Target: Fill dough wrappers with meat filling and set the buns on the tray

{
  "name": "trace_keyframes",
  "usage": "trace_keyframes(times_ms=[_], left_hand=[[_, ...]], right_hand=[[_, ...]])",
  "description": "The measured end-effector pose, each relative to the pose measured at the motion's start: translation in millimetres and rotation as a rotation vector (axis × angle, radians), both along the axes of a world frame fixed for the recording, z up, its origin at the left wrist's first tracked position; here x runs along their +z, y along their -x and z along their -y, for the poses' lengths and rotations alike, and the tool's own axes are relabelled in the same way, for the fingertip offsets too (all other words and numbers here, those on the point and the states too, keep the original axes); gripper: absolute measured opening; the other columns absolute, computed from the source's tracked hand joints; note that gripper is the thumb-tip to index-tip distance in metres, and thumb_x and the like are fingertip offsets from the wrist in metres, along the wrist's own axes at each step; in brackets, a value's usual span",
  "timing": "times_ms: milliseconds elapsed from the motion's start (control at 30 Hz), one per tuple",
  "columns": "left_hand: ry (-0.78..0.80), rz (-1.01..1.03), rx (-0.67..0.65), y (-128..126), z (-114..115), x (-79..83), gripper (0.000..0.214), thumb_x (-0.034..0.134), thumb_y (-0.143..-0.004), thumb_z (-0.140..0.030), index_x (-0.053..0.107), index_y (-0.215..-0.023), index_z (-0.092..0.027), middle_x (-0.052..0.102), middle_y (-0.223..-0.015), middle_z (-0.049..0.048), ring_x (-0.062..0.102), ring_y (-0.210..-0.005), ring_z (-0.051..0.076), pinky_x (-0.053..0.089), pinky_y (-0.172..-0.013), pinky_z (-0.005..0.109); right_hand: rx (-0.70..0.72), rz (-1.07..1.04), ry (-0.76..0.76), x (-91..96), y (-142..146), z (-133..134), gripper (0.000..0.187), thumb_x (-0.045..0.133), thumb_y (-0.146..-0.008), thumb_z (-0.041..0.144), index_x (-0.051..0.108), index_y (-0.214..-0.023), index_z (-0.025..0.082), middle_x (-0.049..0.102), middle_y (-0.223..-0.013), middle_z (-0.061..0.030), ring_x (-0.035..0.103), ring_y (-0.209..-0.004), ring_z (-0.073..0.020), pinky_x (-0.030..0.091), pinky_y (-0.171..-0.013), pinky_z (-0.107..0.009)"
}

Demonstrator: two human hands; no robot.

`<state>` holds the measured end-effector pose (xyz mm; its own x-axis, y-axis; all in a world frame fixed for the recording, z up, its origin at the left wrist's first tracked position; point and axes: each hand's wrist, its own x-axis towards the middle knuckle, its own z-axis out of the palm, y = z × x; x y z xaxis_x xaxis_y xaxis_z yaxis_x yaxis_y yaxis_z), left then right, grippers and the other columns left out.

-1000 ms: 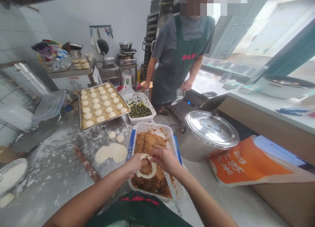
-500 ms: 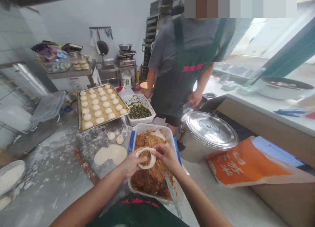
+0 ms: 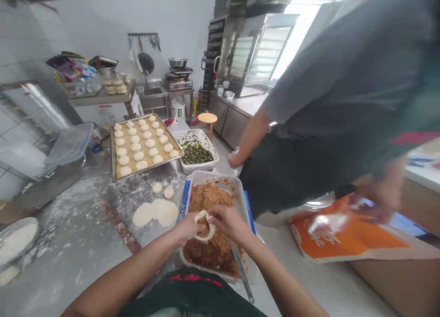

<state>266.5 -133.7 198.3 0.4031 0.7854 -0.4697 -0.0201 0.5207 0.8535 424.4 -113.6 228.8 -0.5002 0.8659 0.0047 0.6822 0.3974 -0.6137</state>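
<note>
My left hand point(image 3: 187, 226) cups a round dough wrapper point(image 3: 204, 225) loaded with brown filling, held over the white filling tub point(image 3: 237, 185). My right hand point(image 3: 227, 221) pinches the wrapper's upper edge, its fingers closed on the dough. The wrapper's rim is partly gathered inward. A metal spatula point(image 3: 241, 272) lies along the tub's right side under my right wrist. Flat rolled wrappers point(image 3: 156, 213) and two small dough balls point(image 3: 162, 190) rest on the floured counter to the left.
A tray of finished buns point(image 3: 143, 145) and a tub of green filling point(image 3: 195, 153) stand behind. A rolling pin point(image 3: 120, 227) lies at left. A person in a grey shirt and dark apron point(image 3: 330, 124) leans in close on the right, over an orange bag point(image 3: 347, 237).
The other person has walked from the back of the room to right beside me, now covering the big steel pot. My fingers have gathered more of the wrapper's edge over the filling.
</note>
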Motion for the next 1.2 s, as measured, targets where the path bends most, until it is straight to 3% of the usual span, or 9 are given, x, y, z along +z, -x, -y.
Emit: trace_keyframes(times_ms=[67, 233, 300, 367, 500, 633, 867, 1067, 1200], left_hand=[[-0.037, -0.041, -0.061, 1, -1, -5.0, 0.023, 0.054, -0.059, -0.015, 0.055, -0.082, -0.015, 0.056, -0.066, 0.0003, 0.056, -0.061, 0.017, 0.046, -0.056, 0.033], [-0.182, -0.143, -0.107, 2, -11, -13.8, 0.016, 0.053, -0.054, -0.006, 0.057, -0.067, -0.013, 0.053, -0.059, -0.0030, 0.050, -0.058, 0.011, 0.040, -0.059, 0.025], [-0.187, -0.145, -0.114, 4, -15, -10.8, 0.015, 0.057, -0.054, -0.006, 0.059, -0.067, -0.013, 0.054, -0.059, -0.0028, 0.049, -0.059, 0.011, 0.040, -0.061, 0.024], [-0.127, -0.041, -0.115, 7, -17, -3.7, 0.021, 0.060, -0.060, -0.013, 0.061, -0.081, -0.014, 0.058, -0.069, 0.0000, 0.052, -0.065, 0.012, 0.042, -0.064, 0.026], [0.036, 0.394, 0.007, 11, -10, 11.3, 0.045, 0.065, -0.067, -0.029, 0.053, -0.110, -0.021, 0.056, -0.106, 0.0072, 0.054, -0.091, 0.018, 0.043, -0.079, 0.034], [-0.026, 0.389, 0.139, 5, 0, 12.7, 0.056, 0.073, -0.056, -0.020, 0.052, -0.108, -0.022, 0.053, -0.111, 0.0070, 0.052, -0.097, 0.021, 0.043, -0.083, 0.039], [-0.223, -0.045, 0.163, -4, -2, 0.6, 0.036, 0.063, -0.063, -0.020, 0.055, -0.098, -0.018, 0.058, -0.091, 0.0052, 0.054, -0.085, 0.019, 0.046, -0.076, 0.035], [-0.060, 0.136, 0.126, -3, -1, 7.5, 0.041, 0.059, -0.070, -0.036, 0.047, -0.106, -0.019, 0.054, -0.102, 0.0067, 0.055, -0.086, 0.019, 0.049, -0.070, 0.036], [-0.126, -0.004, 0.114, -6, -1, 7.7, 0.033, 0.056, -0.070, -0.040, 0.052, -0.095, -0.018, 0.055, -0.086, 0.0044, 0.053, -0.074, 0.017, 0.050, -0.059, 0.035]], right_hand=[[0.001, 0.004, -0.029, -0.8, 1, 1, 0.008, 0.050, -0.072, 0.016, 0.058, -0.073, 0.018, 0.061, -0.070, -0.0007, 0.054, -0.067, -0.0130, 0.033, -0.059, -0.021], [-0.035, 0.028, 0.025, 0.6, 6, -3, 0.015, 0.056, -0.068, 0.016, 0.057, -0.083, 0.018, 0.058, -0.063, 0.0017, 0.052, -0.058, -0.0120, 0.032, -0.054, -0.021], [-0.032, 0.037, 0.023, 0.1, 6, -5, 0.006, 0.055, -0.069, 0.017, 0.057, -0.074, 0.018, 0.058, -0.061, 0.0014, 0.051, -0.057, -0.0121, 0.031, -0.054, -0.021], [-0.075, -0.022, -0.005, -2.2, 3, -6, 0.006, 0.052, -0.073, 0.020, 0.056, -0.069, 0.018, 0.057, -0.062, 0.0007, 0.051, -0.058, -0.0122, 0.032, -0.054, -0.022], [-0.199, -0.241, 0.035, -12.1, -5, -5, 0.014, 0.046, -0.080, 0.029, 0.051, -0.072, 0.018, 0.055, -0.062, 0.0009, 0.049, -0.057, -0.0121, 0.035, -0.053, -0.022], [-0.119, -0.361, 0.140, -16.1, -8, -4, 0.017, 0.043, -0.082, 0.033, 0.050, -0.085, 0.018, 0.057, -0.072, -0.0003, 0.052, -0.064, -0.0126, 0.039, -0.057, -0.022], [-0.079, 0.057, -0.109, -3.2, 0, 2, 0.012, 0.041, -0.082, 0.022, 0.049, -0.074, 0.018, 0.057, -0.072, -0.0025, 0.053, -0.069, -0.0142, 0.034, -0.062, -0.024], [-0.079, 0.213, -0.192, -1.4, -3, 9, 0.009, 0.038, -0.084, 0.018, 0.047, -0.082, 0.018, 0.058, -0.079, -0.0028, 0.054, -0.071, -0.0132, 0.032, -0.060, -0.022], [0.049, 0.249, -0.223, 2.1, -1, 12, 0.013, 0.038, -0.085, 0.020, 0.050, -0.079, 0.018, 0.059, -0.078, -0.0038, 0.055, -0.072, -0.0140, 0.032, -0.061, -0.023]])
